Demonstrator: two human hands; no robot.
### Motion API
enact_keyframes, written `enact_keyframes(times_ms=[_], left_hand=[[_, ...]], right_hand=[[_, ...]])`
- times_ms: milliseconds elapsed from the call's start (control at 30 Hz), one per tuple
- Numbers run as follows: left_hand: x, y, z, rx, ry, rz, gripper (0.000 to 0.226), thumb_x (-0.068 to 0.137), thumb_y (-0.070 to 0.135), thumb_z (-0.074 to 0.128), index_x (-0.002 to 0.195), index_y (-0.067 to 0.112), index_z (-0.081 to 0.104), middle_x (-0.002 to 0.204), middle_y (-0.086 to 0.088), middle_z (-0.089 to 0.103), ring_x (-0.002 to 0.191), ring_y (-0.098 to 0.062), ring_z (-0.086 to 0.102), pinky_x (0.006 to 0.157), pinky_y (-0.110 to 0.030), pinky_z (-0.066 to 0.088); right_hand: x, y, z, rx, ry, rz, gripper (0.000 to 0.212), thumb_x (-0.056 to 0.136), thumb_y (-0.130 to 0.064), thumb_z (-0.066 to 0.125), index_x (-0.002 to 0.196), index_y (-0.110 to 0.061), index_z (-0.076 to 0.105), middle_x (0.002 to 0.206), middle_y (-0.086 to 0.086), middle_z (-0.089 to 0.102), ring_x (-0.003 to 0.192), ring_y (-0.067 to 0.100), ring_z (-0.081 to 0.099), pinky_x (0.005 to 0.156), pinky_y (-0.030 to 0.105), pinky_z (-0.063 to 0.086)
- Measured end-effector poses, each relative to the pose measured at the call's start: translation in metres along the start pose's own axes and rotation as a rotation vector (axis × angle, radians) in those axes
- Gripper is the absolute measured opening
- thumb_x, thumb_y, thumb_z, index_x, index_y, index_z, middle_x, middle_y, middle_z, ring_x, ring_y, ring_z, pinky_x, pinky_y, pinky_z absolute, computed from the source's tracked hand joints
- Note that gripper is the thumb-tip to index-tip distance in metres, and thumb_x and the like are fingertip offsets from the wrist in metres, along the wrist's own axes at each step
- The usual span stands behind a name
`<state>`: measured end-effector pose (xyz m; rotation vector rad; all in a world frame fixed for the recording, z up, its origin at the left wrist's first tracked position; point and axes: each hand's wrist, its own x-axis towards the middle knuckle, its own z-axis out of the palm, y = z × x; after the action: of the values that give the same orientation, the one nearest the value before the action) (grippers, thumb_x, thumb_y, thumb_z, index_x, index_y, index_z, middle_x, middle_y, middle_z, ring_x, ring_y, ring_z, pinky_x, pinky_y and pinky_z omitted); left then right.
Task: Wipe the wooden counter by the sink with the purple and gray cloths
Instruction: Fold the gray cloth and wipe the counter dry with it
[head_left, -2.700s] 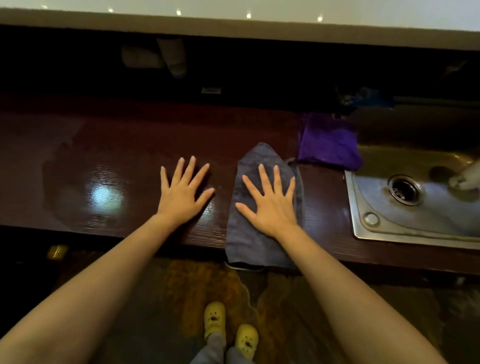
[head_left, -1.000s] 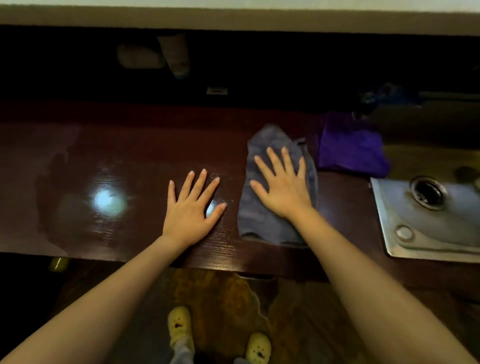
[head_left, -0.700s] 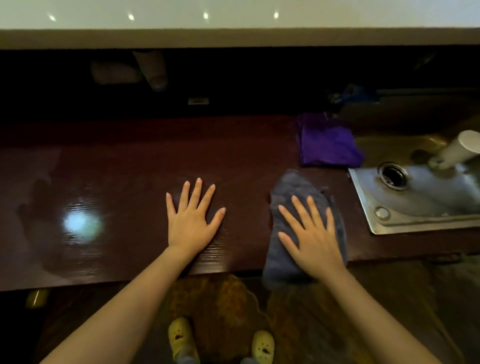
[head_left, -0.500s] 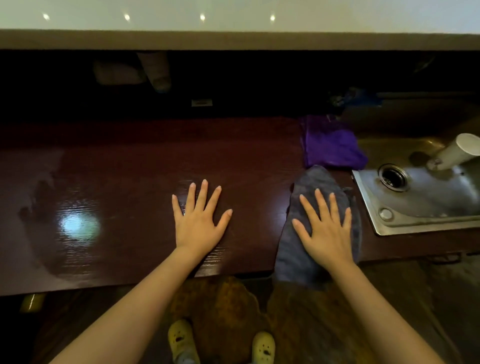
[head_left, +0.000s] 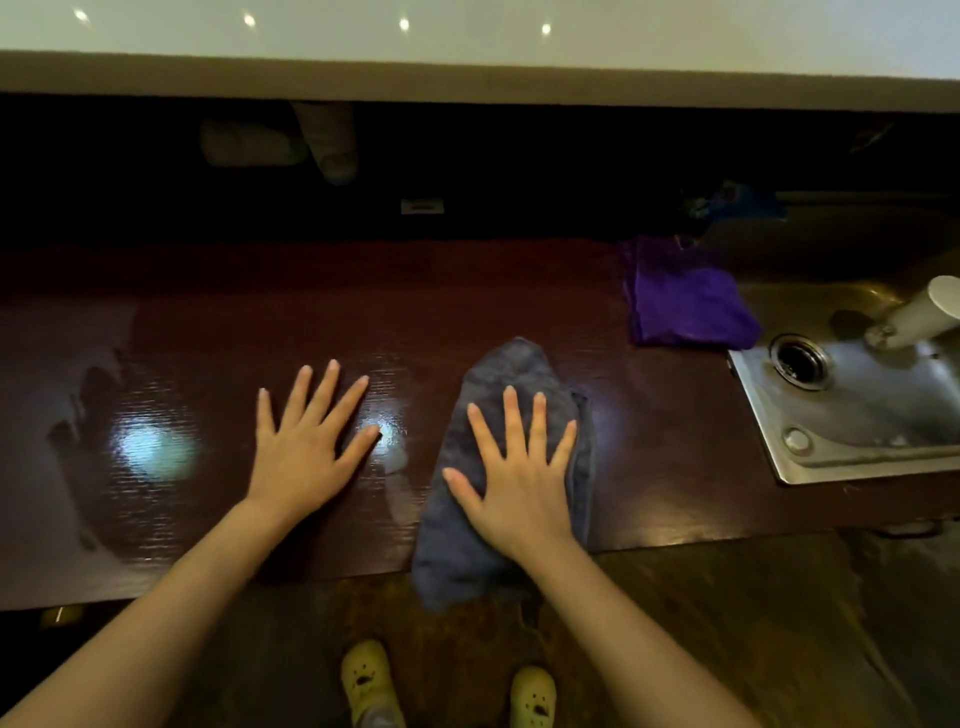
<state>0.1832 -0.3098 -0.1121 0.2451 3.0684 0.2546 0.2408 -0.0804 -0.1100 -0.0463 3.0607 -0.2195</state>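
gray cloth (head_left: 511, 366) lies on the wooden counter (head_left: 363, 312), near end hanging over the front edge. right hand (head_left: 519, 483) flat on it, fingers straight and spread, gripping nothing. left hand (head_left: 304, 457) flat on the wood just beside, fingers spread. counter extends well to the left. purple cloth (head_left: 685, 301) folded just beside the sink (head_left: 810, 467). sink holds a drain (head_left: 800, 358) and a white cylinder (head_left: 922, 314).

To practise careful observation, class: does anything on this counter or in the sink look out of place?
The gray cloth under the right hand hangs over the front edge of the counter, and what looks like a white cup lies tipped over in the sink.
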Motion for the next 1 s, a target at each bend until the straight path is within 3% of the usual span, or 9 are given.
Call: enact_keyframes(times_ms=[100, 300, 467, 700, 800, 1000], left_hand=[[0.001, -0.021, -0.005, -0.006, -0.014, -0.034, 0.069, 0.079, 0.069, 0.015, 0.143, 0.043, 0.015, 0.157, 0.005, 0.011, 0.144, -0.016, 0.0, 0.112, -0.058, -0.002], [-0.001, -0.033, -0.004, 0.025, -0.007, -0.002, 0.068, 0.082, 0.071, 0.011, 0.143, 0.042, 0.014, 0.156, 0.006, 0.011, 0.144, -0.015, 0.0, 0.113, -0.059, 0.002], [-0.001, -0.035, -0.001, 0.032, 0.015, 0.001, 0.067, 0.082, 0.072, 0.002, 0.142, 0.044, 0.007, 0.155, 0.01, 0.004, 0.144, -0.013, -0.004, 0.113, -0.057, -0.001], [-0.006, -0.049, -0.002, 0.033, -0.002, 0.045, 0.076, 0.078, 0.075, -0.003, 0.144, 0.04, 0.01, 0.156, 0.008, 0.007, 0.143, -0.013, -0.001, 0.114, -0.056, 0.003], [-0.019, -0.058, -0.005, 0.061, -0.028, 0.08, 0.08, 0.076, 0.079, 0.003, 0.145, 0.039, 0.01, 0.156, 0.007, 0.009, 0.144, -0.017, 0.003, 0.113, -0.056, 0.007], [-0.037, -0.075, -0.016, 0.073, -0.067, 0.107, 0.07, 0.084, 0.072, 0.011, 0.144, 0.037, 0.019, 0.155, 0.006, 0.019, 0.144, -0.017, 0.007, 0.112, -0.058, 0.015]], right_hand=[[0.042, 0.003, -0.006, 0.045, -0.031, 0.005, 0.075, 0.082, -0.071, 0.017, 0.147, -0.037, 0.006, 0.159, 0.006, -0.009, 0.142, 0.034, -0.02, 0.109, 0.067, -0.011], [0.159, 0.009, -0.011, 0.059, -0.004, 0.056, 0.072, 0.086, -0.069, 0.026, 0.147, -0.036, 0.008, 0.159, 0.005, -0.006, 0.143, 0.035, -0.015, 0.109, 0.067, -0.008], [0.215, -0.026, -0.013, 0.021, -0.023, 0.047, 0.07, 0.088, -0.067, 0.021, 0.148, -0.035, 0.006, 0.159, 0.006, -0.008, 0.143, 0.037, -0.016, 0.108, 0.068, -0.009], [0.121, -0.09, 0.006, 0.045, -0.007, -0.169, 0.058, 0.094, -0.05, 0.023, 0.148, -0.032, 0.01, 0.16, -0.002, -0.001, 0.145, 0.028, -0.013, 0.111, 0.062, -0.011], [0.067, -0.081, 0.01, 0.059, 0.024, -0.187, 0.058, 0.091, -0.046, 0.017, 0.147, -0.032, 0.018, 0.159, -0.002, 0.009, 0.146, 0.028, -0.005, 0.111, 0.059, -0.006], [-0.006, -0.027, 0.01, 0.004, 0.051, -0.106, 0.054, 0.091, -0.051, 0.031, 0.144, -0.039, 0.024, 0.157, -0.007, 0.016, 0.146, 0.025, 0.007, 0.112, 0.058, 0.012]])
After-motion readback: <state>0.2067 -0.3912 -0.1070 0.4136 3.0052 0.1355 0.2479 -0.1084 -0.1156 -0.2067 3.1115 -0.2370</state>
